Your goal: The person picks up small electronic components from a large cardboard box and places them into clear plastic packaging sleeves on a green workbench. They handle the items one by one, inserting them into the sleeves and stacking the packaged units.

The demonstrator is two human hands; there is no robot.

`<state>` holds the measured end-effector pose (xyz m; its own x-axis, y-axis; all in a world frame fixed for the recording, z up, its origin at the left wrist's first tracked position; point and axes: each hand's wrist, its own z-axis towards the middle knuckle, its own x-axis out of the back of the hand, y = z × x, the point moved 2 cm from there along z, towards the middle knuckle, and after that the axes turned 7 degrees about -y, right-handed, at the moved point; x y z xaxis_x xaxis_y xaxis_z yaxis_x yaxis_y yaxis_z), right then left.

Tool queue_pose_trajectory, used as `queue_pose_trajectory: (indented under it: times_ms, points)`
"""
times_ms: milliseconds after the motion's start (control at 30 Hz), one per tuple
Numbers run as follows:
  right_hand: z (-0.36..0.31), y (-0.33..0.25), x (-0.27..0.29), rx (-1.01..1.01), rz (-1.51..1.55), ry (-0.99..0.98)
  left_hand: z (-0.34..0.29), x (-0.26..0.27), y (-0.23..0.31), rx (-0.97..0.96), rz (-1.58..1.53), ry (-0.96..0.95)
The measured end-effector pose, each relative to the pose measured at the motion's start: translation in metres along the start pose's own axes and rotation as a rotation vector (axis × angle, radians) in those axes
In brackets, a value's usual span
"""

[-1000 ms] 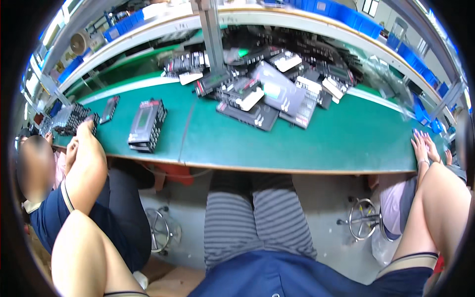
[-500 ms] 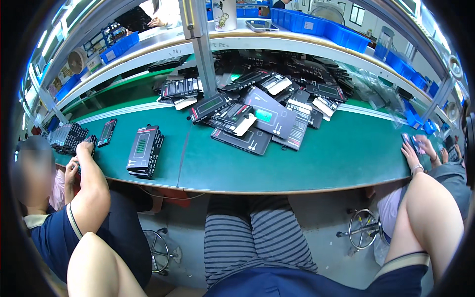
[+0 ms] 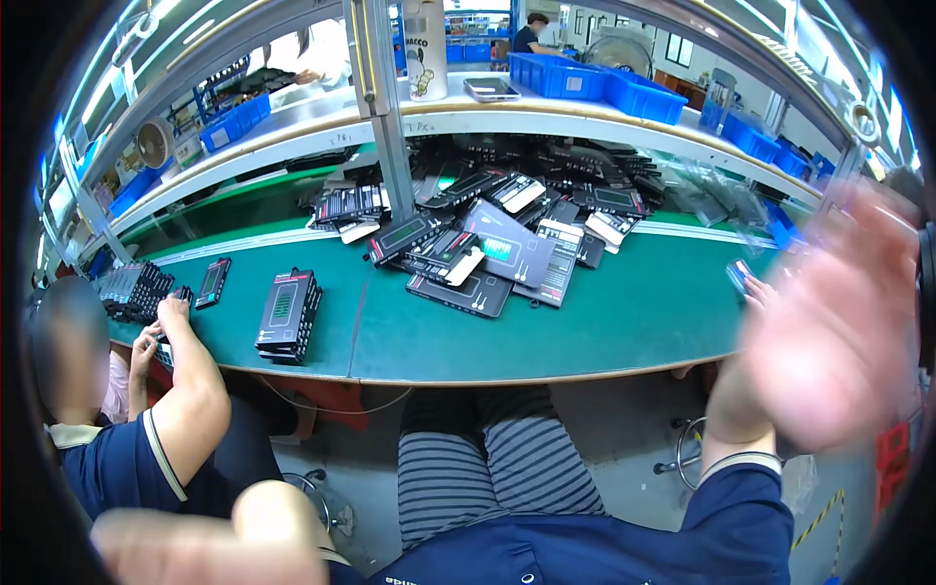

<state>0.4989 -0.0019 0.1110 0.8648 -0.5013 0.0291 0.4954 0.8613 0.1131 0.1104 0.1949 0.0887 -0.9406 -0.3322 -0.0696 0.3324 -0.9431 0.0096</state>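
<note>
My right hand (image 3: 829, 336) is raised close in front of me at the right, palm showing. Motion smears its fingers, and I see nothing held in it. Low at the left, my left hand (image 3: 185, 551) is a blur with its fingers not distinguishable. Neither hand touches the green table (image 3: 458, 346). A neat stack of flat black boxes (image 3: 285, 307) stands left of centre on the table. A loose heap of similar boxes lies at the middle, with a larger grey-black box (image 3: 522, 258) slanted on top.
A co-worker's hands (image 3: 174, 317) handle boxes by a row of boxes (image 3: 136, 288) at the left. Another person's hand (image 3: 759, 291) is partly hidden behind my right hand. Above the table runs a shelf with blue bins (image 3: 639, 95), a phone (image 3: 490, 89) and a cup (image 3: 425, 58).
Both my hands have come into view, at the right and lower left, where earlier only my bent arms showed. The whole view has shifted slightly. The box stack and heap look the same.
</note>
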Motion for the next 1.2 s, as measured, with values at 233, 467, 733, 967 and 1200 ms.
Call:
queue_pose_trajectory:
  times_ms: [233, 467, 733, 967, 1200]
  points:
    - [-0.201, 0.187, -0.005, -1.265, -1.090, -0.492, -0.165, -0.232, 0.013, 0.332, -0.089, -1.160]
    - [-0.186, 0.133, -0.004, -1.043, -0.591, 0.213, -0.201, -0.251, 0.003, 0.301, -0.008, -1.192]
    - [-0.213, 0.011, 0.044, -0.931, -0.807, -0.281, -0.173, -0.242, 0.090, -0.188, -0.380, -1.110]
    - [-0.241, 0.030, 0.242, -1.086, -1.593, -0.277, -0.195, -0.255, 0.096, -0.036, -0.566, -1.264]
    - [-0.233, 0.037, 0.318, -1.414, -2.265, -0.447, -0.192, -0.252, 0.088, 0.078, -0.612, -1.326]
